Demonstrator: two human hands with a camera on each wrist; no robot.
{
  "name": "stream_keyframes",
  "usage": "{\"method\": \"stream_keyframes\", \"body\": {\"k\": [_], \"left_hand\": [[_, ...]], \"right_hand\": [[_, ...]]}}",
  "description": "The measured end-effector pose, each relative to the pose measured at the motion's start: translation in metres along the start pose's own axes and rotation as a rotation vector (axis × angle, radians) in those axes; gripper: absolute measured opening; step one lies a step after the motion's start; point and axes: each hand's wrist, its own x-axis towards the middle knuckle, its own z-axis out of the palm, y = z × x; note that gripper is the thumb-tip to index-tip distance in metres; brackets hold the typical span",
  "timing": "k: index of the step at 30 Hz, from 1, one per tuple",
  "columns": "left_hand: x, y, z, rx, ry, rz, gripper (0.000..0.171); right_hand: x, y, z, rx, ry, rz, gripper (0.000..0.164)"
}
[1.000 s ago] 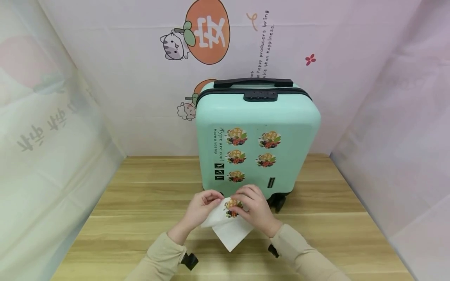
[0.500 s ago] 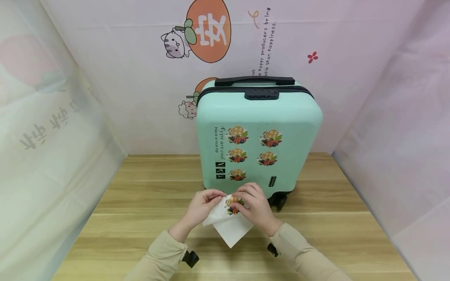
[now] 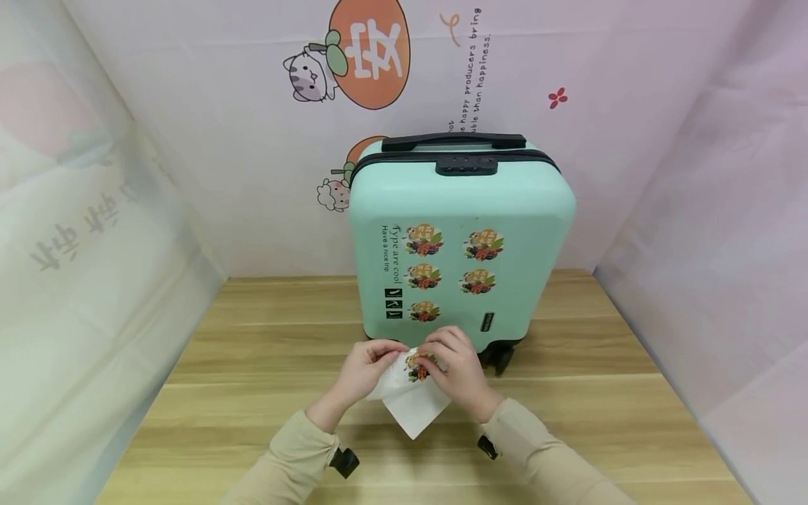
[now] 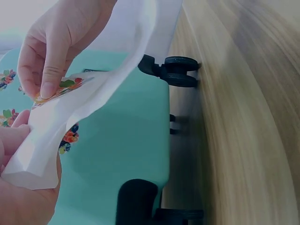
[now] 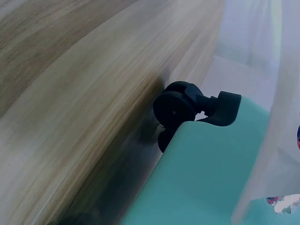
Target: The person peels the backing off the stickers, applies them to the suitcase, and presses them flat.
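Observation:
Both hands work at a white paper sheet (image 3: 414,414) held low before the mint-green suitcase (image 3: 524,210). My left hand (image 3: 358,372) pinches the sheet near its upper left edge; in the left wrist view, its thumb and fingers grip the bent white paper (image 4: 70,117). Finger and thumb of my right hand (image 3: 459,368) are at a round, fruit-printed sticker (image 3: 416,369) on the sheet, pinching its edge. Similar fruit stickers (image 3: 423,275) are on the suitcase front, in two columns. The right wrist view shows paper and suitcase but no hand.
The suitcase stands upright on a wooden table (image 3: 265,365) with a black handle (image 3: 453,142) on top. A black wheel (image 3: 499,358) juts out at its lower right. Behind it hangs a printed pale cloth (image 3: 505,84), with more cloth on both sides.
Both hands stay near the same spot, with the sheet and sticker raised very slightly. The sheet's left corner has drawn in a little toward the middle.

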Motion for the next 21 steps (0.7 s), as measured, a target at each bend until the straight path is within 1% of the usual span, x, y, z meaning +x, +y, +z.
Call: {"method": "stream_keyframes", "body": {"k": [2,6,9,13,21], "left_hand": [[0.001,-0.002,0.001,0.002,0.003,0.001,0.019],[0.003,-0.006,0.004,0.002,0.011,-0.006,0.019],[0.003,-0.008,0.005,0.002,0.024,-0.016,0.019],[0.003,-0.012,0.007,0.007,0.053,-0.032,0.018],[0.006,-0.019,0.008,0.025,0.090,-0.044,0.017]], "right_hand": [[-0.001,0.001,0.001,-0.003,-0.005,-0.009,0.008],[-0.003,0.002,0.002,-0.027,-0.015,-0.028,0.013],[-0.005,0.002,0.002,-0.053,-0.022,-0.049,0.006],[-0.009,0.002,0.003,-0.071,-0.039,-0.069,0.016],[-0.016,0.003,0.004,-0.045,-0.061,-0.077,0.015]]}}
